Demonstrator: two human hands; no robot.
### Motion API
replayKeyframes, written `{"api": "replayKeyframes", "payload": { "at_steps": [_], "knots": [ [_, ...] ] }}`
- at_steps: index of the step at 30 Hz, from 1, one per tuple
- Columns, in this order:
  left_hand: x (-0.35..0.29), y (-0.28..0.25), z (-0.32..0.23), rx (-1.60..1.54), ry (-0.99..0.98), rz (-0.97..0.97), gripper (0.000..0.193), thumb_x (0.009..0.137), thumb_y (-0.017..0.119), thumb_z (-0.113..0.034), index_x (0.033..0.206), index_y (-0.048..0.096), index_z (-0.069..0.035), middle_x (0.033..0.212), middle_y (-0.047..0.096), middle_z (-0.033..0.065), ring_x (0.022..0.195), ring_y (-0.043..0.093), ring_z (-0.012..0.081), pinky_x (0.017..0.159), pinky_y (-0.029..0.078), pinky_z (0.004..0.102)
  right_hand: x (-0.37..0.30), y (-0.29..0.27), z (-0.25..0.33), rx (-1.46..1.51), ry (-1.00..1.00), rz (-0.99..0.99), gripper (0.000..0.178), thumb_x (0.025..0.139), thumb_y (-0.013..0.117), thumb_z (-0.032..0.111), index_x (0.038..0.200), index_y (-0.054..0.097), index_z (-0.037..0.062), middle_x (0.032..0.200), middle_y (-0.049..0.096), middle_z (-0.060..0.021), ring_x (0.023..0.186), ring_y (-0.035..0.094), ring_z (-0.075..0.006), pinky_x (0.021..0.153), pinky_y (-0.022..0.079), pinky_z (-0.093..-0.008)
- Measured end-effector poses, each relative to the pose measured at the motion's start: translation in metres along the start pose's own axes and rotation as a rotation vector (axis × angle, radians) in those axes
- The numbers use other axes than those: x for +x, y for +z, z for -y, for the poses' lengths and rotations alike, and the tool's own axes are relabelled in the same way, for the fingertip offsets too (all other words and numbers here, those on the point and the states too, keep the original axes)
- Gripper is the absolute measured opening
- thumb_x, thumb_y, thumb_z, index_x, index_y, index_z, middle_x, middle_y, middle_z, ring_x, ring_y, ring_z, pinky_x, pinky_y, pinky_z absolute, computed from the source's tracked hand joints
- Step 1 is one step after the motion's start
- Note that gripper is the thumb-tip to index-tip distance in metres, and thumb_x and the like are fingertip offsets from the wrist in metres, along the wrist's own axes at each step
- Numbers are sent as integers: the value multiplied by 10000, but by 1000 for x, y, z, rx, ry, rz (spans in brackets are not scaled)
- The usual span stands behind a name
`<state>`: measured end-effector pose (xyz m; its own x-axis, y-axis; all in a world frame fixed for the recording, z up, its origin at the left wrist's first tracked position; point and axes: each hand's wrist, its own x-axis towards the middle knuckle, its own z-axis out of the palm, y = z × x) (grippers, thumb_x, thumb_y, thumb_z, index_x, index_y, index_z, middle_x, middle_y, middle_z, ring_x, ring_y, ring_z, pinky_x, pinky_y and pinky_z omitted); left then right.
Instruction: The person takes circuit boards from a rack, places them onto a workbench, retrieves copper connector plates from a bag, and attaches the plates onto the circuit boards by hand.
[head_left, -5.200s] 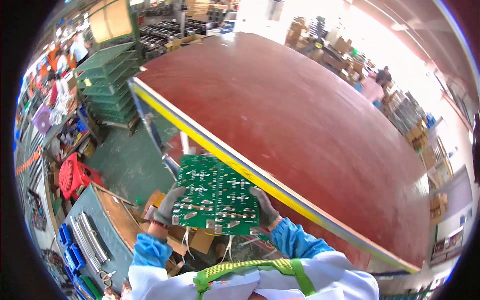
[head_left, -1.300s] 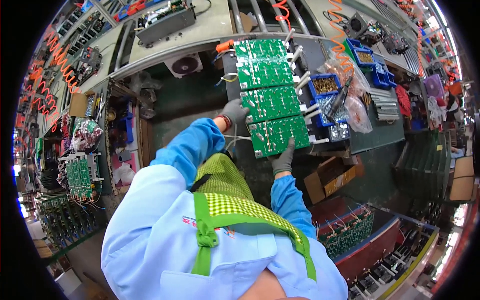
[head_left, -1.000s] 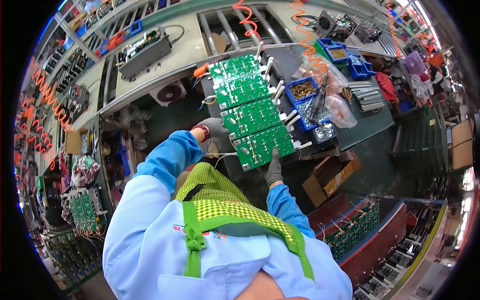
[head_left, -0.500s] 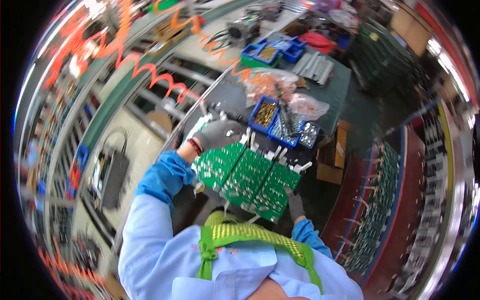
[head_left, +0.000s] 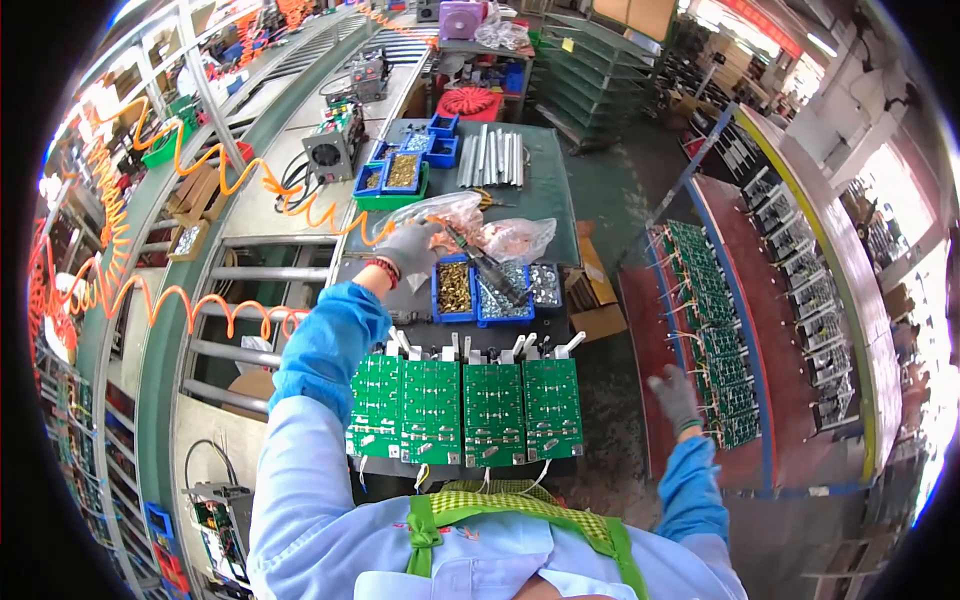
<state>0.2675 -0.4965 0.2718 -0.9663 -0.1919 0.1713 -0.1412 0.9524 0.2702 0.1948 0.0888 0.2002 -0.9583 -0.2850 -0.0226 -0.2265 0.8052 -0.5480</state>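
Several green circuit boards [head_left: 492,412] lie side by side in a row in front of me, with white and metal parts along their far edge and short wires at the near edge. My left hand [head_left: 408,248], in a grey glove, is beyond the boards at the upper end of a black power screwdriver [head_left: 485,268]. Whether its fingers close on the tool is hard to make out. The screwdriver rests across blue bins of screws [head_left: 453,290]. Off to the right, my gloved right hand [head_left: 676,400] is apart from the boards, fingers spread and holding nothing.
A red-surfaced rack [head_left: 640,350] on the right bears more green boards [head_left: 708,330]. Plastic bags [head_left: 520,240], metal strips [head_left: 492,158] and more blue bins [head_left: 403,172] stand on the bench. Orange coiled hoses [head_left: 215,312] hang over the roller conveyor [head_left: 262,273] at left.
My left hand has moved from above the boards forward to the screwdriver. My right hand has left the boards' right edge and swung right. The view has turned and levelled.
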Motion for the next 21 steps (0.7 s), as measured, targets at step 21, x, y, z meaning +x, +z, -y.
{"api": "replayKeyframes", "payload": {
  "at_steps": [21],
  "knots": [
    [134, 63, 75, 232, -324, 191, 460, 833, 586, -422, 1148, 587, -88, 1209, 550, 158, 1179, 485, 338, 964, 427, 441, 120, -155, 164, -461, -539, 301, 551, 752, 665, 361, 1190, 530, 55, 1213, 513, -170, 1108, 513, -355, 944, 427, -425]
  ]
}}
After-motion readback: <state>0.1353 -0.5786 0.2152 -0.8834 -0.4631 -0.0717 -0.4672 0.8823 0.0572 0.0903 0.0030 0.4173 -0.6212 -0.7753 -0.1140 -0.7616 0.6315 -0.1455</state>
